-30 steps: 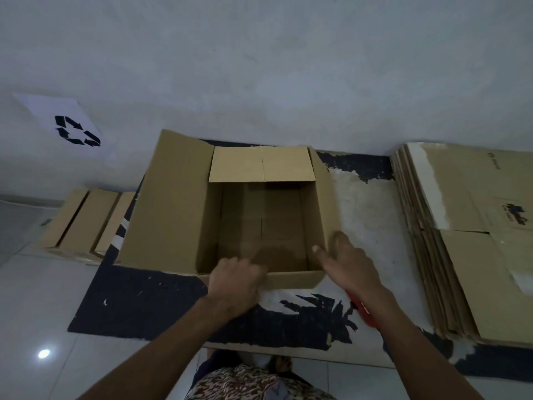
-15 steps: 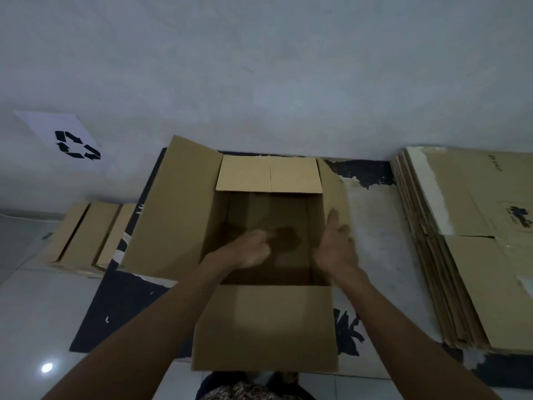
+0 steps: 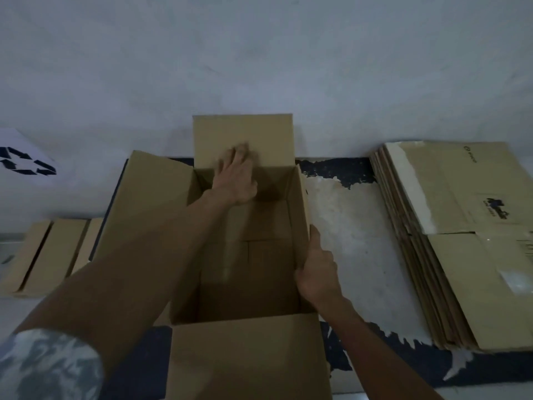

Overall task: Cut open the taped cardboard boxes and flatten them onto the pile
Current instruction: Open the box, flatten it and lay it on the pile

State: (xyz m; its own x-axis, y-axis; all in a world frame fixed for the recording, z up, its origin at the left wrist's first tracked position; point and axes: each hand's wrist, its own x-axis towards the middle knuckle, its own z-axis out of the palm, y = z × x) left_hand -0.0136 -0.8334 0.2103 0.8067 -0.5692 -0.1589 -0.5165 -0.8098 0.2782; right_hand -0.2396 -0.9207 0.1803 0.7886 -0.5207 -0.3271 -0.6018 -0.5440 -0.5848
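Far flap (image 3: 243, 134) now pushed up by left hand (image 3: 236, 179), fingers flat & spread. Right hand (image 3: 315, 272) w/ fingers clamped on the box (image 3: 298, 215) side wall. All flaps open, so flattening's next.

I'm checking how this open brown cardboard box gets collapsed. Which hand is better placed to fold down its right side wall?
Probably the right hand: it already holds the right wall of the open brown cardboard box. The left hand is stretched across, pressing the far flap.

just one head cam here, looking forward and steeply down from close above the open box (image 3: 245, 255), wall ahead, both forearms reaching in from below
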